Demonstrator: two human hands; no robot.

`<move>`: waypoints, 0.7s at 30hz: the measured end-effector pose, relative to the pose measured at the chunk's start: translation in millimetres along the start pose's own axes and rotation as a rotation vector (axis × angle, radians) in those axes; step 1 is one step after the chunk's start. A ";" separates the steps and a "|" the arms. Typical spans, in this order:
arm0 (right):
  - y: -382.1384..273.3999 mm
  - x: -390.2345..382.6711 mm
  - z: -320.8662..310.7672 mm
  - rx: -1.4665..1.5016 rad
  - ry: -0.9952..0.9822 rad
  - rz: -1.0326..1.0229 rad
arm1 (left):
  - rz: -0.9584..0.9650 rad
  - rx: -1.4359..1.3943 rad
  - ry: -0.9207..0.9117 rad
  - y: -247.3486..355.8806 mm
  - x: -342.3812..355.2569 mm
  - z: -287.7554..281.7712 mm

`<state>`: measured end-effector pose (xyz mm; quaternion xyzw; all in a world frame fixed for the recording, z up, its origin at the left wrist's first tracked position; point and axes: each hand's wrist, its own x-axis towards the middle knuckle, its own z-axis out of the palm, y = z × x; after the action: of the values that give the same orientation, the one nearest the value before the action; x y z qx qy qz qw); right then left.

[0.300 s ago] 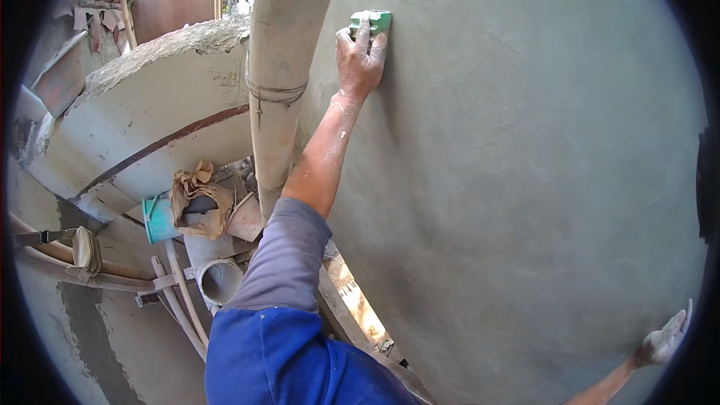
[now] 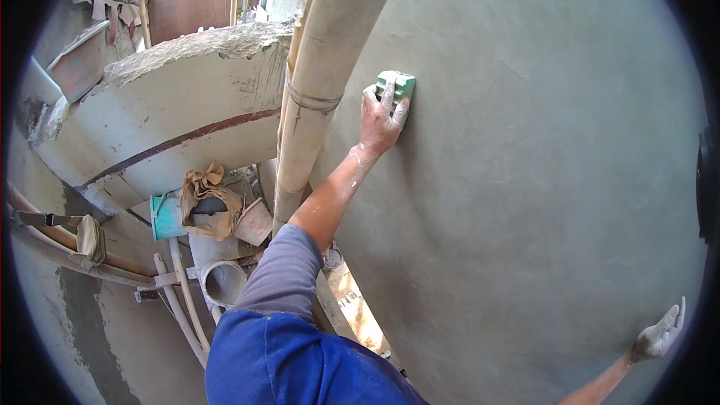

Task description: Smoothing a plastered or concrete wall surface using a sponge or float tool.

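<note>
My left hand (image 2: 382, 116), dusted with pale powder, is closed around a small green block-shaped hand tool (image 2: 396, 86). The tool is against a grey plastered wall (image 2: 525, 180), at the upper middle of the view. My left arm reaches up to it past a round pole (image 2: 341, 37) bound with wire. At the lower right, my right hand (image 2: 656, 336) is open beside the wall, its whitened fingers stretched out. It holds nothing that I can see, and whether it touches the wall I cannot tell.
Left of the pole stands a rough-topped low wall (image 2: 172, 124). Below it are a turquoise bucket (image 2: 166, 217), a torn brown paper bag (image 2: 201, 187), a pinkish bucket (image 2: 255, 223) and a wide grey pipe (image 2: 225, 283). Poles (image 2: 112, 270) cross the lower left, with a strapped pouch (image 2: 91, 240).
My left hand has slid down the wall with the green tool. The view has shifted a little, so the pole appears farther right. My right hand remains at the lower right, fingers stretched.
</note>
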<state>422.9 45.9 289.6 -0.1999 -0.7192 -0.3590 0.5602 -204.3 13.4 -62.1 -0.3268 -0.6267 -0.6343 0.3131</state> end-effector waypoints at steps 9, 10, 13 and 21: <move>-11.3 -9.1 3.8 -0.032 -0.009 0.144 | -0.310 -0.236 0.127 -17.5 106.6 4.7; -12.3 -8.3 8.2 -0.036 -0.014 0.127 | -0.282 -0.011 0.186 -26.6 108.3 14.6; -18.3 -4.6 11.7 -0.010 -0.021 0.209 | -0.307 -0.100 0.017 -6.8 82.1 11.3; -25.1 -4.9 10.1 -0.028 0.024 0.118 | -0.329 0.084 0.172 -48.9 60.0 27.8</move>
<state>400.3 37.3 276.4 -0.2454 -0.6944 -0.3379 0.5860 -278.5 42.9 -42.5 -0.1512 -0.6685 -0.6759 0.2710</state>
